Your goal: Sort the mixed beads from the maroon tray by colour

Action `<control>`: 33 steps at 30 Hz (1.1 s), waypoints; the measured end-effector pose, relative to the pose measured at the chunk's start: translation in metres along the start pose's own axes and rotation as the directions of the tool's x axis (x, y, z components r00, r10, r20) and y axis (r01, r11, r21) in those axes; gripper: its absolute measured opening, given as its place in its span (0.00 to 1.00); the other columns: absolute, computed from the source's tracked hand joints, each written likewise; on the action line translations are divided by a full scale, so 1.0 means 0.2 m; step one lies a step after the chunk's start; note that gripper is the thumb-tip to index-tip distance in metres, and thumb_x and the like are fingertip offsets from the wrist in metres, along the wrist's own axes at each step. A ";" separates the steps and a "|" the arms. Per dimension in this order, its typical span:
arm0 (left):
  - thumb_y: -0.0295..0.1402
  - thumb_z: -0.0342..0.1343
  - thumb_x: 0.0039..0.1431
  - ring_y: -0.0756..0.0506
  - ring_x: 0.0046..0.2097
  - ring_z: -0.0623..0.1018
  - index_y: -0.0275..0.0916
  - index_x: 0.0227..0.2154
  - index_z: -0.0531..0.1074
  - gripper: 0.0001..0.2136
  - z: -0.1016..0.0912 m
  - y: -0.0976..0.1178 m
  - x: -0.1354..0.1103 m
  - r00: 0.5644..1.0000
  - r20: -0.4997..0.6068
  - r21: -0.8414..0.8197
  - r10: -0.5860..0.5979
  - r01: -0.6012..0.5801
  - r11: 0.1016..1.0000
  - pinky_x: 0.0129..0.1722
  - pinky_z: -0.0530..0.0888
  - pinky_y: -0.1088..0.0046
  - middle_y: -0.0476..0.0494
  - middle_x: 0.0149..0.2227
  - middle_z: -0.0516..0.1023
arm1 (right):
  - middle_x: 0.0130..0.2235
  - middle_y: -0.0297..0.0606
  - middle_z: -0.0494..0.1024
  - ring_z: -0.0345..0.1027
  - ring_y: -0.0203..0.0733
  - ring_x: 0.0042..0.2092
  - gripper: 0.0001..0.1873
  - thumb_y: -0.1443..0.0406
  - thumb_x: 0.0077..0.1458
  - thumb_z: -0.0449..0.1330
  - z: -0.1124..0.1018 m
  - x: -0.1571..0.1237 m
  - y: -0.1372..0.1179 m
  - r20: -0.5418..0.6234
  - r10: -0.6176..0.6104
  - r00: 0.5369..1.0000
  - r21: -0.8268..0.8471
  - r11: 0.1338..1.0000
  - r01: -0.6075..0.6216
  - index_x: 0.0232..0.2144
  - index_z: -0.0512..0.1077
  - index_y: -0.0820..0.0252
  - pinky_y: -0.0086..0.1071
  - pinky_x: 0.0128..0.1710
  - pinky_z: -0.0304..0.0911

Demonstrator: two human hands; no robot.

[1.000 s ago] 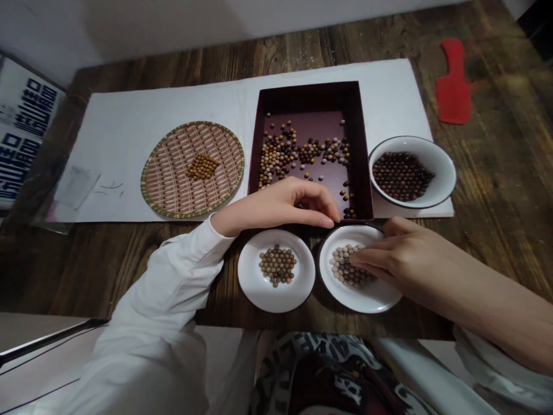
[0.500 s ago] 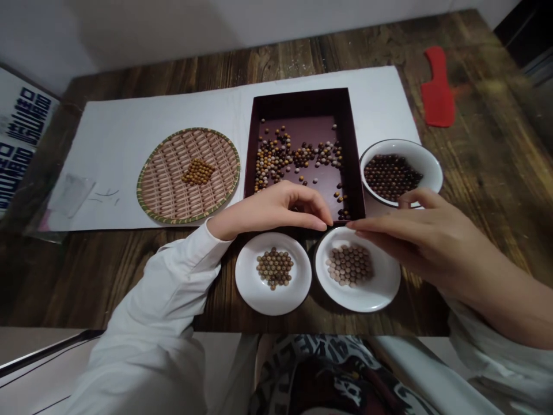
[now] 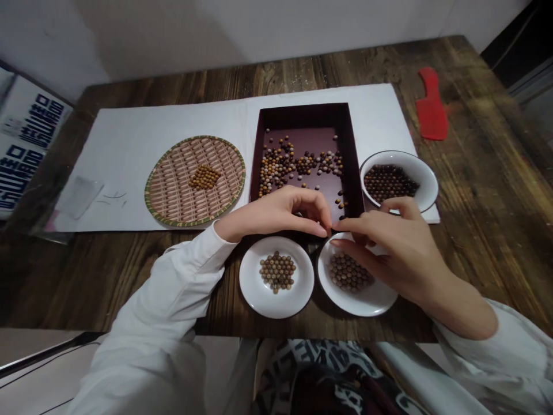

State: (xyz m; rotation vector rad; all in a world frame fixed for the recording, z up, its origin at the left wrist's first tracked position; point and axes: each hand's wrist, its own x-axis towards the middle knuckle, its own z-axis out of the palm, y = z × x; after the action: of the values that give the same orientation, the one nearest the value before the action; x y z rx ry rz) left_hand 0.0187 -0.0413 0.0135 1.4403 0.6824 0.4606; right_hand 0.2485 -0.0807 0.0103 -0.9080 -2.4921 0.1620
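My left hand [image 3: 294,212] is over the near edge of a dark red box [image 3: 322,135], thumb and fingertips pinched together on something I cannot make out. Right beside it, my right hand [image 3: 389,242] has thumb and forefinger brought close to the left fingertips; whatever may be between them is too small to tell. Mixed brown, yellow and pale beads [image 3: 276,167] lie loose in the box. Under my right hand stands a white plate [image 3: 367,305] with pale beads [image 3: 348,271], partly covered by the fingers. To its left is another white plate [image 3: 253,294] with greenish-brown beads [image 3: 277,271].
A round woven tray [image 3: 173,184] with yellow-brown beads [image 3: 205,177] lies on white board [image 3: 125,132] at the left. Dark beads [image 3: 389,181] fill part of a white bowl [image 3: 427,184] at the right. Farther back lies a red comb-shaped object [image 3: 432,112] on the wooden table [image 3: 475,190].
My right hand has moved left, its fingertips now meeting close to the left hand's. The left hand keeps nearly the same place over the box edge. The view has shifted slightly.
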 end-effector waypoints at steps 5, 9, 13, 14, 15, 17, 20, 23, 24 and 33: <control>0.28 0.64 0.53 0.51 0.38 0.79 0.35 0.33 0.74 0.06 0.01 -0.01 0.00 1.000 -0.005 -0.037 0.005 -0.006 0.999 0.41 0.73 0.74 0.47 0.35 0.80 | 0.26 0.27 0.76 0.65 0.33 0.26 0.03 0.64 0.65 0.55 0.02 0.03 -0.05 -0.012 -0.017 1.000 -0.022 1.000 0.017 0.39 0.69 0.55 0.35 0.39 0.51; 0.26 0.64 0.53 0.51 0.37 0.78 0.35 0.34 0.74 0.06 0.02 -0.01 0.01 1.000 -0.011 -0.035 0.017 -0.017 0.999 0.41 0.73 0.74 0.48 0.35 0.79 | 0.26 0.26 0.75 0.65 0.33 0.26 0.02 0.66 0.64 0.55 0.03 0.03 -0.06 -0.041 -0.035 0.999 -0.046 0.998 0.034 0.37 0.68 0.55 0.34 0.39 0.52; 0.26 0.64 0.53 0.52 0.38 0.78 0.35 0.35 0.73 0.07 0.01 -0.01 0.01 1.000 -0.003 -0.027 0.022 -0.022 0.999 0.41 0.73 0.74 0.48 0.35 0.78 | 0.25 0.27 0.74 0.64 0.33 0.25 0.01 0.66 0.63 0.57 0.04 0.02 -0.05 -0.067 -0.042 0.997 -0.057 0.998 0.038 0.36 0.68 0.56 0.34 0.39 0.53; 0.26 0.64 0.53 0.52 0.38 0.78 0.35 0.35 0.73 0.07 0.01 -0.01 0.01 1.000 0.003 -0.032 0.030 -0.030 0.999 0.42 0.73 0.74 0.48 0.36 0.78 | 0.25 0.27 0.73 0.64 0.33 0.25 0.01 0.66 0.63 0.57 0.04 0.02 -0.05 -0.078 -0.047 0.996 -0.063 0.997 0.042 0.37 0.69 0.56 0.35 0.39 0.53; 0.26 0.64 0.53 0.53 0.38 0.78 0.35 0.35 0.73 0.07 0.01 -0.01 0.01 0.999 0.010 -0.042 0.041 -0.041 0.998 0.42 0.72 0.74 0.49 0.36 0.78 | 0.25 0.27 0.73 0.64 0.34 0.26 0.01 0.66 0.62 0.58 0.04 0.02 -0.05 -0.089 -0.055 0.995 -0.069 0.996 0.049 0.37 0.69 0.56 0.35 0.39 0.54; 0.27 0.64 0.53 0.53 0.38 0.77 0.35 0.35 0.73 0.08 0.01 -0.02 0.01 0.998 0.025 -0.069 0.066 -0.064 0.996 0.42 0.72 0.75 0.50 0.36 0.78 | 0.26 0.28 0.74 0.64 0.34 0.26 0.03 0.66 0.61 0.60 0.04 0.01 -0.04 -0.103 -0.079 0.991 -0.080 0.994 0.071 0.38 0.68 0.57 0.36 0.39 0.54; 0.30 0.65 0.53 0.54 0.38 0.77 0.35 0.35 0.73 0.09 0.00 -0.02 0.01 0.996 0.039 -0.098 0.079 -0.075 0.992 0.42 0.72 0.75 0.50 0.36 0.77 | 0.27 0.30 0.75 0.66 0.35 0.27 0.06 0.68 0.59 0.61 0.05 0.00 -0.03 -0.129 -0.125 0.984 -0.086 0.990 0.114 0.39 0.67 0.57 0.37 0.39 0.55; 0.31 0.66 0.53 0.53 0.39 0.77 0.35 0.35 0.73 0.09 0.00 -0.03 0.01 0.995 0.062 -0.121 0.078 -0.070 0.990 0.43 0.73 0.74 0.49 0.35 0.78 | 0.28 0.32 0.77 0.68 0.36 0.27 0.09 0.69 0.59 0.62 0.05 0.00 -0.03 -0.133 -0.141 0.981 -0.101 0.987 0.128 0.40 0.67 0.57 0.38 0.40 0.56; 0.32 0.66 0.53 0.53 0.38 0.77 0.35 0.35 0.73 0.10 0.00 -0.03 0.01 0.994 0.072 -0.131 0.088 -0.078 0.988 0.43 0.73 0.74 0.48 0.35 0.78 | 0.28 0.32 0.77 0.68 0.37 0.27 0.08 0.69 0.59 0.62 0.05 0.00 -0.03 -0.143 -0.140 0.980 -0.105 0.986 0.126 0.40 0.67 0.57 0.39 0.40 0.56; 0.32 0.65 0.52 0.52 0.39 0.76 0.34 0.33 0.72 0.09 -0.02 0.01 -0.02 0.998 -0.030 -0.099 0.059 -0.061 0.993 0.44 0.73 0.72 0.48 0.35 0.76 | 0.28 0.31 0.78 0.68 0.38 0.28 0.07 0.61 0.66 0.52 0.06 -0.02 0.06 -0.244 -0.084 0.966 -0.109 0.992 0.059 0.41 0.68 0.56 0.36 0.34 0.56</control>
State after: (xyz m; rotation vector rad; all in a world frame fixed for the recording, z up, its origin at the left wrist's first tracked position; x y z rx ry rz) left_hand 0.0135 -0.0401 0.0154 1.3650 0.6307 0.5548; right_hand 0.2512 -0.0735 -0.0047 -0.8216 -2.3113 -0.0975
